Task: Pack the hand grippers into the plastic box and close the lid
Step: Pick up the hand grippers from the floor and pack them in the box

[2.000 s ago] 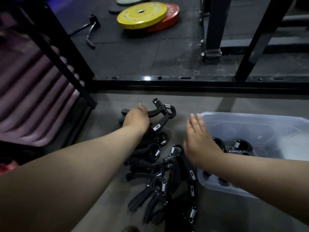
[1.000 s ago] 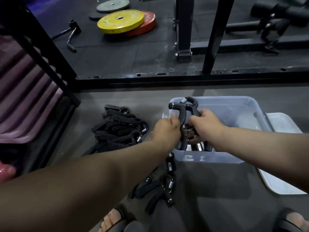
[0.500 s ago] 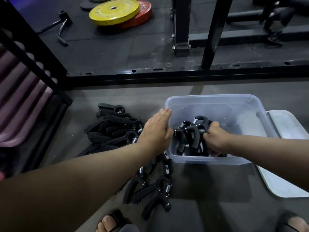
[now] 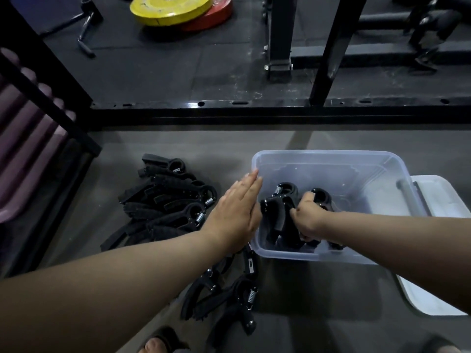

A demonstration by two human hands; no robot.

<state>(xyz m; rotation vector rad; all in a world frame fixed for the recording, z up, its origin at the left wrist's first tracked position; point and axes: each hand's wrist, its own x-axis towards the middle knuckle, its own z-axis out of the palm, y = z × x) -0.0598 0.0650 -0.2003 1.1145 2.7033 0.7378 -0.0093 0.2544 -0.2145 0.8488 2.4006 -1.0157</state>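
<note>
Right hand (image 4: 305, 220) closed round a clutch of black grippers (image 4: 283, 200) low inside the box (image 4: 331, 155), fingers curled about their handles. The left hand (image 4: 234, 212) is flat and straight-fingered, holding nothing, at the box's left wall, though contact with the plastic cannot be made out. More grippers lie in a pile (image 4: 173, 200) on the floor left of the box, with a smaller scatter (image 4: 229, 296) off its near-left corner. The lid (image 4: 438, 200) lies just beside the box's right side, so the box stands open. Beyond the box, 2 weight plates (image 4: 170, 8) lie on dark matting. The grippers look rigid and light enough to lift several at once, and their ribbed handles should give a sure hold, but springs and looped heads seem likely to snag on neighbours. Taking each by both handles together, near the middle, looks the safest hold. Much of the packing appears undone.
</note>
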